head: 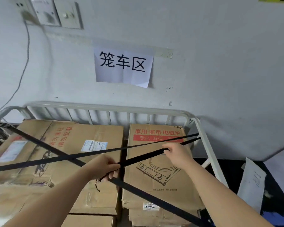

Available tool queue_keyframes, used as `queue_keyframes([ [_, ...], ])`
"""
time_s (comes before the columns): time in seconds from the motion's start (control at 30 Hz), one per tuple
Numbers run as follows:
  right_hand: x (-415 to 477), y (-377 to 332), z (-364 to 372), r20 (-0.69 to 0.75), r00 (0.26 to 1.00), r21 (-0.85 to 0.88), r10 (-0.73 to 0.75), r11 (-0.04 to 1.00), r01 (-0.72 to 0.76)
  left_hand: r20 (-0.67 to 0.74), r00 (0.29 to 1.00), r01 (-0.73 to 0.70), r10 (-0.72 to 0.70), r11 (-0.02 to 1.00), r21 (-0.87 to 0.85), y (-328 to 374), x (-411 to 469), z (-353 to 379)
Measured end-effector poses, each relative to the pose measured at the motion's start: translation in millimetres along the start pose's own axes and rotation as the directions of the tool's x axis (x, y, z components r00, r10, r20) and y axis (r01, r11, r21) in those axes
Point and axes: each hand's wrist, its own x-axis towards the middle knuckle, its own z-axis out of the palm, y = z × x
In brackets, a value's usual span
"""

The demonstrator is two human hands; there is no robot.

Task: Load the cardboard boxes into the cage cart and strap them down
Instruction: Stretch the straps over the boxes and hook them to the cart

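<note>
left hand (103, 167): fingers curled tight round the diagonal strap (44, 144) at mid-cart, above the gap between the two top boxes; the near end of the short strap (143, 157) also runs into this grip; a frayed thread hangs under the fist.
right hand (175, 153): closed over the short strap, thumb and fingers pinching it above the induction cooker box (157, 174).
diagonal strap: black webbing, far left of the cart down to the near right corner.
cross strap (92, 153): black, from the left frame edge to the cart's right rail, crossing the diagonal strap just left of the left hand.
short strap: taut between the two hands, going on to the right rail.
large cardboard box (64, 141): left side inside the cage cart (105, 105), red print and a shipping label on top.
induction cooker box: right side of the cart, beside the large box, under the straps.
lower box (88, 221): near edge, partly seen.
paper sign (123, 66): on the wall behind the cart, reads 笼车区.
switch plates (56, 12): top left of the wall, grey cable (25, 63) hanging down.
white sheet (251, 182): right of the cart.
</note>
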Motion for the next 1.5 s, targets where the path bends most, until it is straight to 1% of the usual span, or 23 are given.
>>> queue_keyframes([
  [0.07,-5.1,-41.9,24.4,0.024,0.998,-0.032,-0.061,0.998,0.062,-0.014,0.999,-0.04,0.04,0.999,-0.021,-24.2,-25.0,-26.4],
  [0.17,-9.9,-100.9,57.9,0.082,0.99,-0.09,-0.118,0.988,0.125,-0.044,0.995,-0.09,0.09,0.996,0.0,-52.9,-55.0,-63.1],
  [0.33,-10.3,-169.4,101.5,0.196,0.971,-0.113,-0.135,0.981,0.159,-0.082,0.991,-0.107,0.108,0.994,0.023,-84.7,-79.6,-106.1],
  [0.4,-7.9,-184.5,111.9,0.214,0.969,-0.122,-0.119,0.981,0.148,-0.106,0.99,-0.093,0.098,0.994,0.051,-92.9,-80.0,-116.8],
  [0.53,4.3,-199.7,117.5,0.22,0.973,-0.083,-0.073,0.992,0.093,-0.144,0.982,-0.108,0.121,0.99,0.091,-109.0,-69.4,-134.8],
  [0.63,21.9,-201.5,117.9,0.248,0.967,-0.093,-0.053,0.993,0.078,-0.111,0.985,-0.13,0.134,0.991,0.038,-119.8,-58.2,-147.3],
  [0.7,38.7,-205.0,120.8,0.288,0.956,-0.092,-0.053,0.992,0.083,-0.112,0.987,-0.121,0.119,0.993,-0.01,-125.8,-48.8,-154.8],
  [0.77,58.0,-214.2,127.3,0.341,0.937,-0.042,-0.075,0.995,0.094,-0.123,0.988,-0.096,0.088,0.994,-0.059,-130.2,-36.7,-163.4],
  [0.87,83.1,-235.3,143.5,0.395,0.91,0.082,-0.126,0.991,0.102,-0.194,0.979,-0.082,0.054,0.987,-0.141,-134.6,-15.1,-181.1],
  [0.93,100.9,-247.8,156.3,0.38,0.914,0.144,-0.14,0.985,0.091,-0.222,0.975,-0.064,0.028,0.985,-0.158,-138.2,1.1,-195.4],
  [1.03,131.7,-262.9,175.2,0.354,0.926,0.221,-0.133,0.974,0.056,-0.193,0.981,-0.057,0.01,0.97,-0.238,-147.9,28.3,-215.1],
  [1.1,152.9,-269.4,186.4,0.349,0.931,0.233,-0.107,0.972,0.024,-0.196,0.981,-0.07,0.012,0.954,-0.292,-157.8,46.6,-227.4],
  [1.13,163.6,-271.2,191.8,0.349,0.933,0.232,-0.088,0.973,0.005,-0.215,0.977,-0.079,0.016,0.953,-0.292,-166.0,56.7,-234.2],
  [1.17,174.8,-271.9,197.6,0.346,0.936,0.237,-0.063,0.971,-0.022,-0.243,0.97,-0.084,0.019,0.962,-0.261,-176.4,67.1,-241.4],
  [1.2,186.4,-271.8,203.9,0.339,0.94,0.25,-0.032,0.967,-0.057,-0.274,0.961,-0.073,0.018,0.979,-0.19,-189.5,77.8,-249.7],
  [1.27,209.6,-274.8,218.1,0.314,0.949,0.291,0.008,0.951,-0.105,-0.321,0.947,0.016,-0.005,0.999,0.031,-219.4,97.2,-266.0],
  [1.3,220.7,-278.0,227.2,0.294,0.956,0.317,0.016,0.942,-0.114,-0.34,0.94,0.086,-0.03,0.985,0.149,-234.4,104.8,-272.5],
  [1.33,231.5,-283.4,237.0,0.27,0.963,0.348,0.023,0.93,-0.119,-0.355,0.933,0.156,-0.053,0.95,0.27,-248.7,111.8,-277.6],
  [1.4,253.4,-297.4,259.5,0.237,0.97,0.418,0.053,0.896,-0.151,-0.362,0.93,0.248,-0.063,0.836,0.49,-272.9,125.0,-283.4],
  [1.43,264.5,-305.0,271.3,0.229,0.97,0.451,0.08,0.875,-0.178,-0.374,0.926,0.268,-0.052,0.788,0.554,-283.4,131.4,-284.7],
  [1.5,288.2,-318.2,293.3,0.218,0.965,0.513,0.149,0.823,-0.243,-0.417,0.908,0.298,-0.03,0.745,0.596,-301.6,143.3,-287.6],
])
